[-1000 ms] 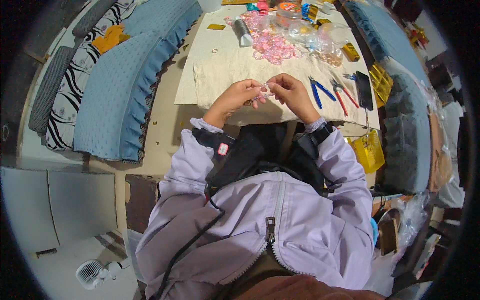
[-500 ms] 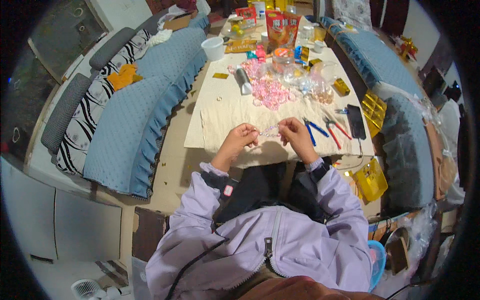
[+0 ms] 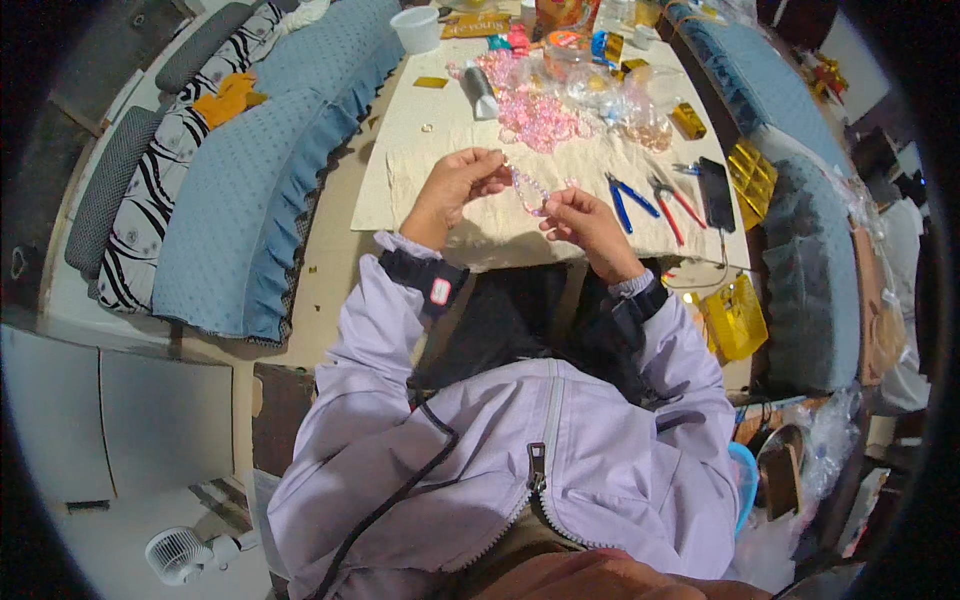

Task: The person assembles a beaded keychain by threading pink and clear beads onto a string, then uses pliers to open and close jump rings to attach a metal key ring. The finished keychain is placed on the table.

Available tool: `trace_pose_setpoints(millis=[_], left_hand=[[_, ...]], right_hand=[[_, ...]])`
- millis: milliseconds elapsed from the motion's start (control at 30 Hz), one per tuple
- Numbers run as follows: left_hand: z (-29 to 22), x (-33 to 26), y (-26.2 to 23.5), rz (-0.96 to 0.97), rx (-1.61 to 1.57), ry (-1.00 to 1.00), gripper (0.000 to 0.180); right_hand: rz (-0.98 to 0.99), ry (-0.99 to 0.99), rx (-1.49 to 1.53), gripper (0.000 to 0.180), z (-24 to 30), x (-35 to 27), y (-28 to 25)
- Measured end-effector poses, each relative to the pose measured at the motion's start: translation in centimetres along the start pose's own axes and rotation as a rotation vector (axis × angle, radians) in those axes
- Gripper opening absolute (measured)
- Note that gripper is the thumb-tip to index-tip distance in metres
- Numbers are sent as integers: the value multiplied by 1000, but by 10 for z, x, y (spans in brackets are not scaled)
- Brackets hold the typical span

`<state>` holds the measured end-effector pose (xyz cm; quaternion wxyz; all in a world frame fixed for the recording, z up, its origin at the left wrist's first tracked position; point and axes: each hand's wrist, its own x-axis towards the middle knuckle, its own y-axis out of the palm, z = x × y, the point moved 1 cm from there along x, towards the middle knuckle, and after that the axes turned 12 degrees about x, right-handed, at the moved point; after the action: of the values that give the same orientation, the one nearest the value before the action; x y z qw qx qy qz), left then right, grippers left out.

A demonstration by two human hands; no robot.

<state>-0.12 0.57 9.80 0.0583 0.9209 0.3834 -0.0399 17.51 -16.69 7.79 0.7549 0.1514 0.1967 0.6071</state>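
Note:
A small beaded bracelet of clear and pale purple beads hangs as a loop between my hands, above the near part of the table. My left hand pinches its upper left end. Lower and to the right, my right hand pinches the other side between thumb and forefinger. Just beyond lies a heap of pink beaded strands on the cream cloth. Blue-handled pliers and red-handled pliers rest to the right of my right hand.
A dark phone with a cable lies at the table's right edge. Clear plastic bags, a grey tube and a white tub stand farther back. Blue-covered sofas flank the table. A yellow container sits low on the right.
My left hand has risen and moved slightly left, while my right hand is now lower than it, so the bracelet slants. The whole view has tipped downward.

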Motion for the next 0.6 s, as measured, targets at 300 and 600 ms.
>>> trace_pose_setpoints(millis=[300, 600], left_hand=[[-22, -4, 8, 68, 142, -18, 22], [-21, 2, 9, 82, 195, -12, 25]], right_hand=[[-38, 116, 75, 21, 0, -4, -3], [-1, 115, 51, 20, -2, -6, -8]])
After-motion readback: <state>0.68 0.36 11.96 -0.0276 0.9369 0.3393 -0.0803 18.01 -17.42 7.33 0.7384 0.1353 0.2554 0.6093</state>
